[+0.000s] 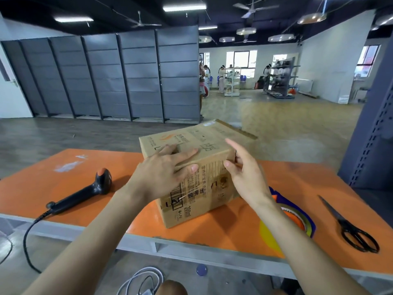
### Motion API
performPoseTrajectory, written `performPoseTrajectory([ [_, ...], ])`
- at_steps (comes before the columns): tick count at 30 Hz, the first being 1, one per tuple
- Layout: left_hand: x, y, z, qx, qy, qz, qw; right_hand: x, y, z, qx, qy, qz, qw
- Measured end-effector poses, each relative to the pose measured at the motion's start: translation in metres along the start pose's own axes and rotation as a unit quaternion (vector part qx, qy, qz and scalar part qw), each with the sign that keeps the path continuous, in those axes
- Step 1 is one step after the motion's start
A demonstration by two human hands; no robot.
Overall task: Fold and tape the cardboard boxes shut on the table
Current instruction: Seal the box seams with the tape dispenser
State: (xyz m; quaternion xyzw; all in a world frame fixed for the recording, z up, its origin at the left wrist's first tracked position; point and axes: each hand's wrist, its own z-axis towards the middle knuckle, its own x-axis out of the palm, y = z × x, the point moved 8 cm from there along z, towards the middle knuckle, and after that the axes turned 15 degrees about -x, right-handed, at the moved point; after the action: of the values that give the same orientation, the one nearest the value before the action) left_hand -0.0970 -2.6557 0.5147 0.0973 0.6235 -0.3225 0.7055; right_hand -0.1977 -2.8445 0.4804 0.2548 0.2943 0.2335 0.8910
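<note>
Under both hands, a cardboard box [204, 188] stood on the orange table [42, 188], turned corner-on to the person working. The left hand [168, 171] lay flat over the box's near top edge, fingers straight across the top panel and thumb down on the front face, pressing and not gripping. The right hand [244, 173] was loosely spread at the box's right corner, thumb against the front face and forefinger lifted clear; it held nothing.

The top flaps appeared folded down beneath the left palm, so the folding looked largely done. One flap [238, 129] beyond the right fingertips seemed to jut past the far edge, not lying flush. Sealing appeared to be what was left: a roll of tape [302, 220] lay just behind the right wrist and scissors [348, 226] farther out to that hand's right, neither of them being held. A shiny clear strip ran down the front face below the left hand, though whether it was fresh tape could not be told.

The top seam was hidden by the left hand, so it was unclear whether any tape crossed it. The right forearm covered part of the tape roll, and the lesser fingers of the right hand disappeared behind the box corner. A handheld scanner [85, 192] rested out to the left of the left forearm. Only one box was in view.
</note>
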Motion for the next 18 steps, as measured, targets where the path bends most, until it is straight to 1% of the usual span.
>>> performPoseTrajectory([
  [3, 0.005, -0.003, 0.0, 0.012, 0.01, 0.018, 1.0, -0.003, -0.006, -0.007, -0.008, 0.003, -0.006, 1.0],
  [8, 0.002, -0.002, 0.0, 0.02, -0.007, 0.021, 1.0, -0.01, -0.004, -0.003, -0.018, -0.015, -0.043, 0.999],
  [12, 0.002, -0.001, 0.0, 0.027, -0.01, 0.026, 0.999, -0.01, -0.002, -0.003, -0.032, -0.014, -0.053, 0.998],
  [14, 0.002, 0.0, 0.001, 0.03, 0.003, 0.02, 0.999, -0.011, -0.002, -0.003, -0.039, -0.012, -0.058, 0.998],
  [18, 0.002, 0.007, 0.002, 0.04, 0.057, -0.015, 0.997, -0.009, -0.002, -0.004, -0.024, 0.008, -0.061, 0.998],
])
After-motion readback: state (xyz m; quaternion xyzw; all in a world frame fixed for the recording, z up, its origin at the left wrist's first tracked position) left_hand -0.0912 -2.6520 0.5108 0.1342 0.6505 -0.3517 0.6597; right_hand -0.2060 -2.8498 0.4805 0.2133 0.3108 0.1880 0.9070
